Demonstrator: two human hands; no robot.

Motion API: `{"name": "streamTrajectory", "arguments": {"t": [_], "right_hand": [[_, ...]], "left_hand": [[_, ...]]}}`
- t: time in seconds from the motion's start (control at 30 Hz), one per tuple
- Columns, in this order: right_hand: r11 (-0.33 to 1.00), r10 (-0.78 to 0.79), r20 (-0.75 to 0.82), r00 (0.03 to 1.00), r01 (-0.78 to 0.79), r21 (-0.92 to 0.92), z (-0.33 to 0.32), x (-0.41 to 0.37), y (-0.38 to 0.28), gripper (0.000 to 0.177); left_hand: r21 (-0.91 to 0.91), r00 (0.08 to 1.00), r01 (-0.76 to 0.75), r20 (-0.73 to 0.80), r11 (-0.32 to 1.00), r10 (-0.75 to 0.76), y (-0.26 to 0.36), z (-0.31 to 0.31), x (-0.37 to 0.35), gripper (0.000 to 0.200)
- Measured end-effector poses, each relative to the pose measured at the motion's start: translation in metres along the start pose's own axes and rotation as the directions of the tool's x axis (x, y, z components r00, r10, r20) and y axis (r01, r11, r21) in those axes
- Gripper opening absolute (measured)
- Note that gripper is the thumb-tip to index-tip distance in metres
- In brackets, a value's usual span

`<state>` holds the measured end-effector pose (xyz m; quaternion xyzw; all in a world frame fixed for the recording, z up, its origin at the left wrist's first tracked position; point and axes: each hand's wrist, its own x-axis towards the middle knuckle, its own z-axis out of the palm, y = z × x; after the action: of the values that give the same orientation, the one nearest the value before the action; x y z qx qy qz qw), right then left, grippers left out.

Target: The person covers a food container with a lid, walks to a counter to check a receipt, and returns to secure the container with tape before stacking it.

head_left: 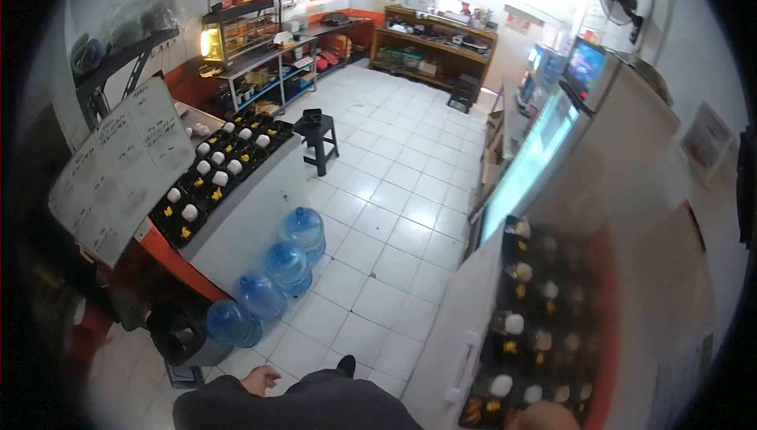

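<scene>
Pale walls enclose a white-tiled floor with a black stool.

White floor tiles are occupied by four blue water bottles, set in a row, and a black stool. Black trays are arrayed along the left counter; further black trays are borne by the white cabinet at right.
</scene>
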<state>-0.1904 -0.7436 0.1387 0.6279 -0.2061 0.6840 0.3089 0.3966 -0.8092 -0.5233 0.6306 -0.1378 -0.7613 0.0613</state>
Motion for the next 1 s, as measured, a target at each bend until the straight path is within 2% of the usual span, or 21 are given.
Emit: {"name": "streamTrajectory", "arguments": {"t": [0.03, 0.07, 0.1, 0.13, 0.17, 0.2, 0.23, 0.27, 0.4, 0.43, 0.5, 0.57, 0.6, 0.67, 0.7, 0.73, 0.8, 0.83, 0.87, 0.93, 1.0], "right_hand": [[0.998, 0.067, 0.012, 0.998, -0.066, -0.014, 0.029, -0.005, 0.033, 0.059], [0.991, 0.130, 0.023, 0.991, -0.129, -0.029, 0.058, -0.014, 0.065, 0.059], [0.982, 0.186, 0.031, 0.982, -0.185, -0.039, 0.085, -0.022, 0.098, 0.059], [0.973, 0.230, 0.037, 0.972, -0.228, -0.045, 0.112, -0.032, 0.130, 0.058], [0.962, 0.271, 0.045, 0.961, -0.269, -0.056, 0.136, -0.042, 0.162, 0.058], [0.947, 0.319, 0.058, 0.946, -0.316, -0.063, 0.159, -0.055, 0.194, 0.057], [0.936, 0.351, 0.064, 0.934, -0.347, -0.062, 0.181, -0.066, 0.225, 0.057], [0.935, 0.354, 0.067, 0.933, -0.351, -0.056, 0.204, -0.077, 0.260, 0.057], [0.913, 0.408, 0.077, 0.910, -0.406, -0.040, 0.281, -0.121, 0.406, 0.055], [0.916, 0.402, 0.073, 0.913, -0.401, -0.032, 0.299, -0.127, 0.442, 0.055], [0.908, 0.420, 0.074, 0.905, -0.419, -0.017, 0.334, -0.140, 0.525, 0.054], [0.908, 0.419, 0.076, 0.905, -0.420, -0.003, 0.370, -0.150, 0.605, 0.053], [0.907, 0.418, 0.080, 0.905, -0.421, 0.014, 0.391, -0.154, 0.645, 0.053], [0.910, 0.407, 0.099, 0.908, -0.413, 0.045, 0.433, -0.155, 0.719, 0.052], [0.908, 0.408, 0.113, 0.906, -0.416, 0.056, 0.454, -0.159, 0.755, 0.052], [0.906, 0.407, 0.129, 0.904, -0.417, 0.069, 0.474, -0.162, 0.789, 0.052], [0.908, 0.398, 0.139, 0.907, -0.411, 0.082, 0.513, -0.176, 0.856, 0.051], [0.906, 0.402, 0.145, 0.904, -0.415, 0.079, 0.532, -0.184, 0.889, 0.051], [0.909, 0.396, 0.149, 0.906, -0.409, 0.077, 0.554, -0.193, 0.923, 0.050], [0.918, 0.381, 0.146, 0.913, -0.392, 0.059, 0.594, -0.215, 0.990, 0.050], [0.921, 0.380, 0.141, 0.914, -0.388, 0.038, 0.634, -0.234, 1.058, 0.049]], "left_hand": [[0.170, 0.990, 0.103, -0.112, 0.980, -0.085, 0.048, 0.017, 0.030, 0.036], [0.729, 0.999, 0.017, -0.031, 0.684, 0.008, 0.120, 0.044, 0.059, 0.037], [0.609, 0.966, -0.248, 0.100, 0.754, 0.238, 0.179, 0.070, 0.066, 0.036], [0.856, 0.907, -0.312, 0.139, 0.412, 0.398, 0.259, 0.102, 0.078, 0.039], [0.865, 0.754, -0.462, 0.268, 0.195, 0.599, 0.327, 0.132, 0.079, 0.042], [0.832, 0.593, -0.532, 0.234, 0.156, 0.770, 0.386, 0.164, 0.079, 0.046], [0.745, 0.624, -0.588, 0.170, 0.316, 0.762, 0.450, 0.193, 0.076, 0.049], [0.670, 0.603, -0.653, 0.180, 0.352, 0.777, 0.516, 0.223, 0.059, 0.048], [0.526, 0.565, -0.755, 0.221, 0.391, 0.795, 0.698, 0.276, 0.101, 0.048], [0.561, 0.604, -0.720, 0.218, 0.408, 0.767, 0.733, 0.278, 0.115, 0.048], [0.699, 0.658, -0.609, 0.182, 0.375, 0.730, 0.785, 0.261, 0.147, 0.052], [0.881, 0.456, -0.460, 0.131, 0.107, 0.880, 0.794, 0.205, 0.248, 0.054], [0.909, 0.637, -0.368, 0.094, 0.195, 0.765, 0.803, 0.184, 0.248, 0.056], [0.791, 0.830, -0.264, -0.106, 0.552, 0.548, 0.801, 0.158, 0.231, 0.045], [0.129, 0.893, -0.360, -0.240, 0.924, 0.381, 0.776, 0.137, 0.260, 0.028], [0.101, 0.940, -0.283, -0.167, 0.954, 0.297, 0.770, 0.126, 0.256, 0.018], [0.355, 0.817, -0.495, -0.119, 0.793, 0.564, 0.752, 0.124, 0.223, 0.018], [0.471, 0.729, -0.569, -0.091, 0.674, 0.679, 0.754, 0.143, 0.159, 0.018], [0.432, 0.901, -0.233, -0.241, 0.871, 0.361, 0.762, 0.135, 0.167, 0.018], [0.375, 0.945, -0.044, -0.286, 0.926, 0.160, 0.815, 0.143, 0.186, 0.020], [0.359, 0.953, 0.047, -0.297, 0.932, 0.066, 0.889, 0.148, 0.211, 0.022]]}}
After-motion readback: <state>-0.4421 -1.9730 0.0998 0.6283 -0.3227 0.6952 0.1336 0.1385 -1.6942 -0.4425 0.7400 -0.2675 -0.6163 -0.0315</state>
